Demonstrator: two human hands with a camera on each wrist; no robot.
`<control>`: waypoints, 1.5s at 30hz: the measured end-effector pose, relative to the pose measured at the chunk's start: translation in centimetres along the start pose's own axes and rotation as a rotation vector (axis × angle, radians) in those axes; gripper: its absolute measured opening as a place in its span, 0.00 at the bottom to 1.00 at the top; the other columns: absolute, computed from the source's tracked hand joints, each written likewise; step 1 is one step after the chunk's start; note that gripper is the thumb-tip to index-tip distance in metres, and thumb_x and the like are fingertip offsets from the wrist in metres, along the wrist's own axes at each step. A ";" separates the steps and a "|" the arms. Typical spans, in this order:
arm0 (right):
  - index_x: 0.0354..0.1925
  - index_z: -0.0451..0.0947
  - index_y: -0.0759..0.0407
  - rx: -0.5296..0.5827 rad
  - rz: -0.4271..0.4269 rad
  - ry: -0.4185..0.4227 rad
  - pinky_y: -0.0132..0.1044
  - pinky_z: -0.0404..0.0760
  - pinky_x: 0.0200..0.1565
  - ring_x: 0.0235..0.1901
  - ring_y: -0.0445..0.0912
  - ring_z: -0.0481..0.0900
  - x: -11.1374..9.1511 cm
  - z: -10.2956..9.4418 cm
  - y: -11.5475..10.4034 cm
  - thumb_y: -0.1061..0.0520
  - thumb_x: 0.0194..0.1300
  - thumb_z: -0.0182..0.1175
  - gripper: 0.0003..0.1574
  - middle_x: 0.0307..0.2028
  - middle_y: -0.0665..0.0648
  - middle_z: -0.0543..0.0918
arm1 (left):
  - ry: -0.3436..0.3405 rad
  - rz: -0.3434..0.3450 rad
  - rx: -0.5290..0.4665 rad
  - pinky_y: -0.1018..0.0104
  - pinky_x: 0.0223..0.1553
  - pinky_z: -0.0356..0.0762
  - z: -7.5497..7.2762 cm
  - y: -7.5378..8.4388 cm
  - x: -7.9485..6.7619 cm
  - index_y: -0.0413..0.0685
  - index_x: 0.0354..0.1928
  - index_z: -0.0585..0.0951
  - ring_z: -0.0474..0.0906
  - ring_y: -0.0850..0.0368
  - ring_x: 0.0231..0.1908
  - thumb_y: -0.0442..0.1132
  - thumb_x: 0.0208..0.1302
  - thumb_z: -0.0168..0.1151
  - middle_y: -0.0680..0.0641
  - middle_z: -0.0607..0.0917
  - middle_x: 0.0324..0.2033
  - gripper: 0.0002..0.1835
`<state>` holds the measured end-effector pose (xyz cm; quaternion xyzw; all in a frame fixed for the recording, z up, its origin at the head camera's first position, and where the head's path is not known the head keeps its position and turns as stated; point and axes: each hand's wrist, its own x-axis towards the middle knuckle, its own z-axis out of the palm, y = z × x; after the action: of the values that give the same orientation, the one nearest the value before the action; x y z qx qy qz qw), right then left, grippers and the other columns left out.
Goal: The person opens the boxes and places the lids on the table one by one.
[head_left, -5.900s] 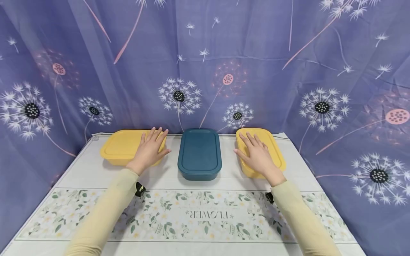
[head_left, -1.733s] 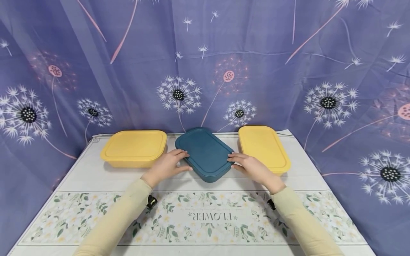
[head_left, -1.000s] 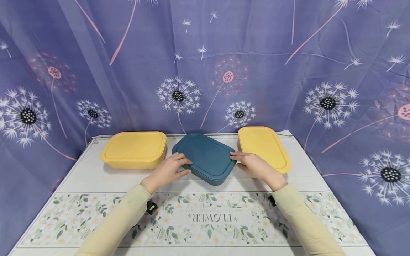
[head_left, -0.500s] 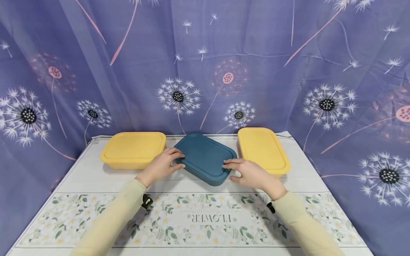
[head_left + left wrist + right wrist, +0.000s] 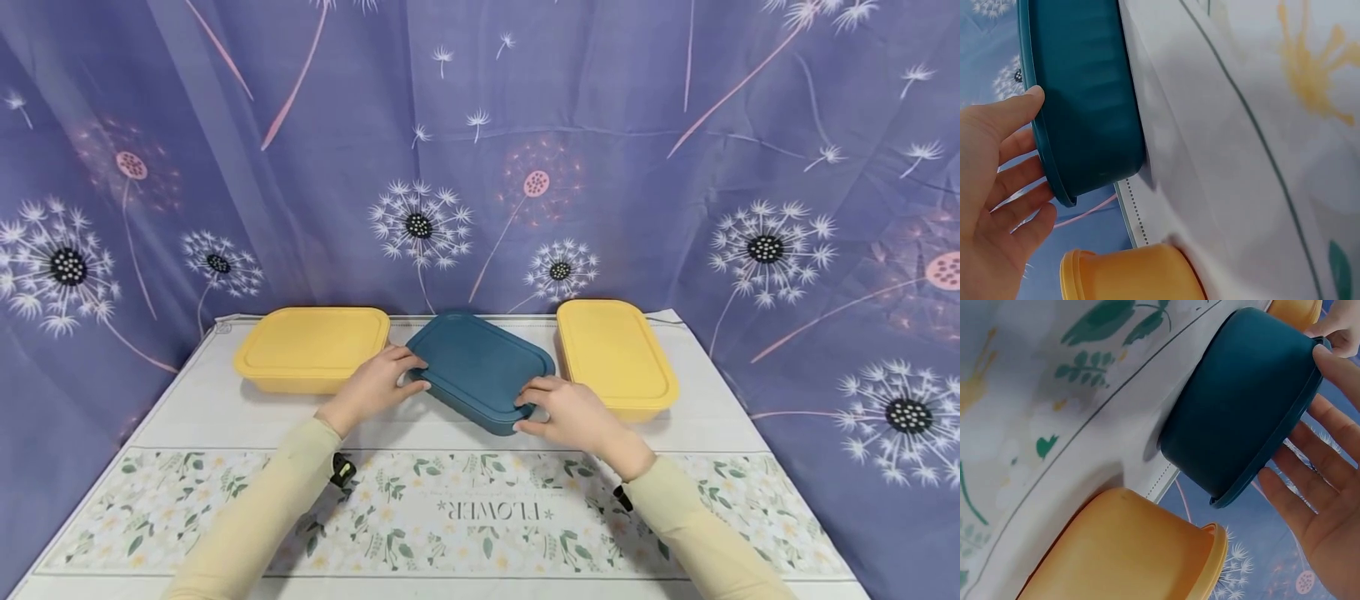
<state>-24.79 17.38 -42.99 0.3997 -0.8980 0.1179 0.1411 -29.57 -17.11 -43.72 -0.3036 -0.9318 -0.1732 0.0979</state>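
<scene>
A dark blue food container (image 5: 480, 362), its lid in place, sits at an angle on the table between two yellow ones. At its left corner my left hand (image 5: 370, 385) pinches the lid edge, fingers on top and thumb at the rim. My right hand (image 5: 564, 414) holds the lid edge at the near right corner in the same way. In the left wrist view the thumb (image 5: 1019, 111) touches the lid's rim, and the container wall (image 5: 1088, 100) stands on the tablecloth. The right wrist view has the thumb tip at the rim and fingers (image 5: 1310, 469) reaching over the lid.
A lidded yellow container (image 5: 315, 343) lies lengthwise at the left, beside my left hand. Another yellow container (image 5: 617, 354) stands at the right, close to my right hand. The white floral tablecloth (image 5: 487, 533) spreads in front, and a purple dandelion curtain (image 5: 480, 167) hangs behind.
My hands have left the yellow containers for the dark blue one, which has turned from straight to angled. Lately my right hand has slid along its edge to the near corner.
</scene>
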 end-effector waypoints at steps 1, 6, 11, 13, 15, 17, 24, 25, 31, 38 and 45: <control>0.43 0.87 0.51 0.003 0.001 0.005 0.40 0.84 0.39 0.42 0.46 0.84 0.0 0.1 0.0 0.43 0.60 0.73 0.18 0.45 0.50 0.85 | 0.004 0.001 0.003 0.54 0.51 0.79 0.1 0.0 -0.1 0.46 0.52 0.85 0.80 0.51 0.47 0.50 0.67 0.68 0.46 0.83 0.49 0.19; 0.44 0.87 0.53 0.035 0.023 -0.004 0.43 0.85 0.45 0.48 0.50 0.85 -0.3 0.2 0.4 0.46 0.62 0.72 0.16 0.49 0.56 0.86 | 0.021 0.018 0.009 0.57 0.47 0.79 0.5 0.3 -0.5 0.47 0.50 0.86 0.76 0.54 0.43 0.52 0.67 0.68 0.49 0.83 0.44 0.18; 0.45 0.86 0.55 0.099 0.074 -0.058 0.46 0.84 0.46 0.59 0.58 0.80 -0.5 0.0 1.0 0.48 0.63 0.71 0.16 0.54 0.60 0.85 | 0.040 0.032 0.011 0.58 0.45 0.78 0.8 0.7 -0.7 0.48 0.49 0.86 0.75 0.56 0.41 0.50 0.66 0.69 0.50 0.82 0.42 0.17; 0.46 0.86 0.55 0.124 0.091 -0.076 0.43 0.84 0.41 0.61 0.59 0.78 -0.5 -0.1 1.3 0.49 0.64 0.70 0.16 0.55 0.60 0.84 | 0.053 0.040 0.014 0.58 0.46 0.78 0.8 0.8 -0.8 0.48 0.49 0.87 0.76 0.55 0.41 0.49 0.66 0.70 0.50 0.82 0.42 0.16; 0.46 0.86 0.55 0.144 0.102 -0.090 0.39 0.83 0.37 0.62 0.59 0.77 -0.4 -0.2 1.6 0.49 0.64 0.70 0.16 0.56 0.60 0.84 | 0.065 0.048 0.014 0.58 0.47 0.78 0.8 1.0 -0.8 0.47 0.48 0.87 0.76 0.55 0.41 0.47 0.66 0.70 0.50 0.82 0.42 0.14; 0.47 0.85 0.55 0.163 0.108 -0.099 0.37 0.81 0.35 0.63 0.58 0.76 -0.3 -0.3 1.9 0.49 0.64 0.70 0.16 0.57 0.60 0.83 | 0.073 0.055 0.014 0.57 0.46 0.78 0.8 1.1 -0.9 0.47 0.47 0.87 0.75 0.55 0.41 0.46 0.65 0.71 0.50 0.82 0.41 0.13; 0.49 0.85 0.56 0.174 0.086 -0.099 0.46 0.83 0.47 0.64 0.57 0.75 -0.6 -0.6 2.7 0.50 0.65 0.69 0.17 0.59 0.60 0.82 | 0.083 0.063 0.043 0.61 0.40 0.75 1.0 1.5 -1.2 0.49 0.47 0.88 0.71 0.57 0.39 0.47 0.66 0.70 0.51 0.82 0.40 0.13; 0.49 0.85 0.56 0.174 0.083 -0.095 0.47 0.83 0.48 0.64 0.57 0.75 -0.6 -0.6 2.8 0.50 0.65 0.69 0.17 0.59 0.60 0.82 | 0.086 0.063 0.049 0.61 0.40 0.75 1.1 1.6 -1.2 0.50 0.47 0.88 0.71 0.57 0.38 0.47 0.66 0.70 0.51 0.82 0.39 0.13; 0.51 0.85 0.59 0.155 0.067 -0.079 0.49 0.81 0.53 0.64 0.57 0.75 -0.8 -0.5 3.3 0.52 0.65 0.69 0.19 0.60 0.61 0.81 | 0.105 0.066 0.062 0.62 0.38 0.75 1.2 2.1 -1.5 0.51 0.46 0.88 0.70 0.58 0.36 0.48 0.65 0.70 0.53 0.82 0.38 0.12; 0.54 0.85 0.62 0.125 0.038 -0.066 0.38 0.81 0.38 0.63 0.58 0.75 -0.8 -0.4 3.8 0.51 0.66 0.68 0.22 0.60 0.63 0.80 | 0.132 0.070 0.046 0.63 0.37 0.75 1.3 2.5 -1.9 0.50 0.45 0.88 0.71 0.58 0.36 0.46 0.64 0.72 0.52 0.82 0.37 0.11; 0.54 0.85 0.62 0.127 0.052 -0.062 0.42 0.84 0.43 0.63 0.58 0.75 -0.8 -0.4 4.0 0.50 0.65 0.69 0.24 0.60 0.63 0.80 | 0.149 0.067 0.049 0.62 0.36 0.73 1.4 2.9 -2.0 0.51 0.45 0.89 0.71 0.58 0.35 0.46 0.64 0.72 0.52 0.81 0.36 0.11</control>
<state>-27.19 20.66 -43.30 0.3877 -0.9028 0.1657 0.0843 -26.34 -15.45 -44.83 -0.3186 -0.9152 -0.1690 0.1801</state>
